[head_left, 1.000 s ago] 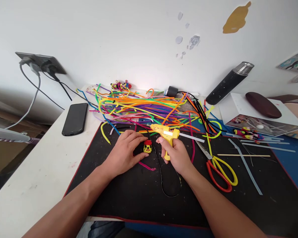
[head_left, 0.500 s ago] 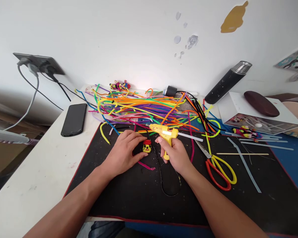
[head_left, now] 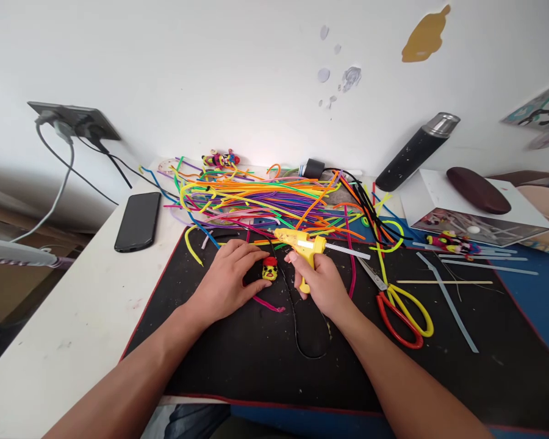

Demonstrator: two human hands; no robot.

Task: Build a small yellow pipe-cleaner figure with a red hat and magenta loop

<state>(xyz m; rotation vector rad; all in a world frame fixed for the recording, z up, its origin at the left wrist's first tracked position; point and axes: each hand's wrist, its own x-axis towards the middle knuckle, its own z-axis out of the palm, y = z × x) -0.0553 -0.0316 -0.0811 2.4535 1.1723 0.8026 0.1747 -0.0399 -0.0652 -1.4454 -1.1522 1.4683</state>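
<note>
My left hand (head_left: 231,277) rests on the black mat with thumb and fingertips closed around a small yellow doll head (head_left: 269,270). The head has a red top, black eyes and a red mouth, and faces up. My right hand (head_left: 318,277) is wrapped around the handle of a yellow hot glue gun (head_left: 307,244). A clear glue stick (head_left: 348,250) sticks out of its back end. The nozzle points left, just beyond the head and apart from it. The gun's black cord (head_left: 297,341) loops on the mat between my arms.
Many coloured pipe cleaners (head_left: 265,198) lie along the wall. Scissors (head_left: 402,311) and loose glue sticks (head_left: 455,314) are to the right. A phone (head_left: 138,221) lies at left. A black flask (head_left: 414,155), a white box (head_left: 476,204) and two finished dolls (head_left: 221,159) stand or lie farther back.
The view has shifted very slightly. Both hands, the doll head and the glue gun keep almost the same places.
</note>
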